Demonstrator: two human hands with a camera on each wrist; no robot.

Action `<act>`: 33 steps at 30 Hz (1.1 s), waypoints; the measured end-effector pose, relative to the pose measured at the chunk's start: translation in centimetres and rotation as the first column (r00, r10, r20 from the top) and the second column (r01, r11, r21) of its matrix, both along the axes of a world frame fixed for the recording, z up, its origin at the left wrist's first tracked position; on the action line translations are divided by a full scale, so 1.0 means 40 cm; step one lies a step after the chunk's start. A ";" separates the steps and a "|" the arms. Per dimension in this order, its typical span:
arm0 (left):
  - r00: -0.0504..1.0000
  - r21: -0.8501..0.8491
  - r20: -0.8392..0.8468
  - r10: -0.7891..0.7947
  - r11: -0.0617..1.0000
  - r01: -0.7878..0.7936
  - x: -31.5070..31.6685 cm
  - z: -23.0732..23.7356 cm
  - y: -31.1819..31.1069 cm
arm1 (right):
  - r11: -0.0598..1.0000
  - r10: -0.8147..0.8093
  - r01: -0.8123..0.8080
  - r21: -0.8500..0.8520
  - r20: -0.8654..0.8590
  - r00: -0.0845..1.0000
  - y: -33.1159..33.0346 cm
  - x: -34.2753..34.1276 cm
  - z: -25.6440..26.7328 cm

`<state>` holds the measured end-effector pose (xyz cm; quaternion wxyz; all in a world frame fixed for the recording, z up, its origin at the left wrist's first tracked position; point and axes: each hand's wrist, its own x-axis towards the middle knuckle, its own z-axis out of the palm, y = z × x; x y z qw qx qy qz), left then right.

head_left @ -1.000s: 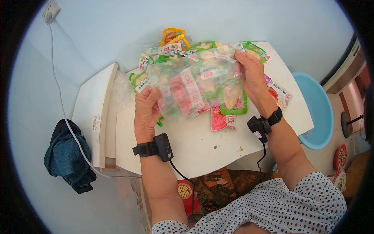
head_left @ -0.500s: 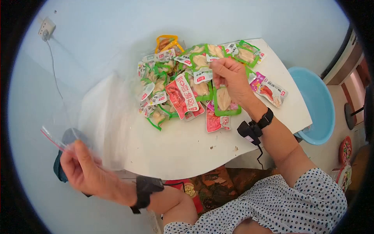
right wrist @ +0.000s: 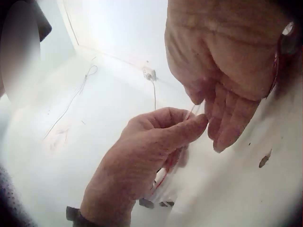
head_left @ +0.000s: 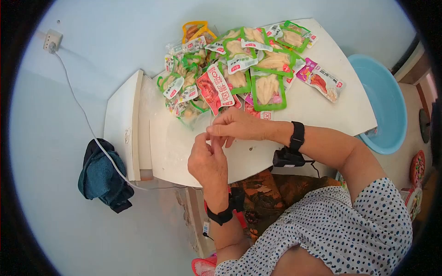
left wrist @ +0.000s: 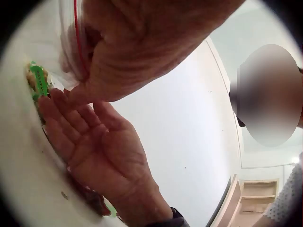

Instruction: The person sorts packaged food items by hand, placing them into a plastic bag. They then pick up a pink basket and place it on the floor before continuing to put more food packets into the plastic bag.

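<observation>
A clear plastic zip bag (left wrist: 78, 38) with a red strip along its mouth is between the two hands. The left hand (head_left: 209, 161) pinches the bag's edge between thumb and fingers. Just above it in the head view, the right hand (head_left: 239, 125) meets it with its fingertips at the same edge, thumb against the fingers. From the right wrist, the left hand (right wrist: 147, 146) shows with the red strip running down below its thumb. Beyond the hands lies a pile of sealed food packets, among them a red and white packet (head_left: 215, 89) and a green-edged packet (head_left: 268, 92).
The packets lie on a white table (head_left: 317, 112) against a pale wall. A purple and white packet (head_left: 321, 80) lies at the right. A blue basin (head_left: 384, 106) stands beyond the table's right edge. A dark cloth (head_left: 105, 170) and a white cord (head_left: 83, 108) hang at the left.
The left hand first swung the bag off the packets to the left, then came back in front of them. The right hand let go of the bag, then came down to its edge beside the left.
</observation>
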<state>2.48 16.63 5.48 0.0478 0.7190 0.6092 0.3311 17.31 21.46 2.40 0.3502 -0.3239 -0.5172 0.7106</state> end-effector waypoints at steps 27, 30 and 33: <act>0.983 -0.028 0.182 0.007 1.000 -0.002 0.031 -0.095 0.009 | 0.986 -0.134 0.135 -0.101 0.017 0.991 0.028 -0.007 -0.052; 0.987 0.002 0.160 -0.004 1.000 0.004 0.032 -0.100 0.006 | 0.992 -0.110 0.111 -0.060 0.026 0.994 0.029 -0.003 -0.057; 0.993 0.028 0.116 0.018 0.999 -0.021 0.030 -0.113 0.007 | 0.995 -0.097 0.097 -0.010 0.018 0.995 0.032 -0.007 -0.078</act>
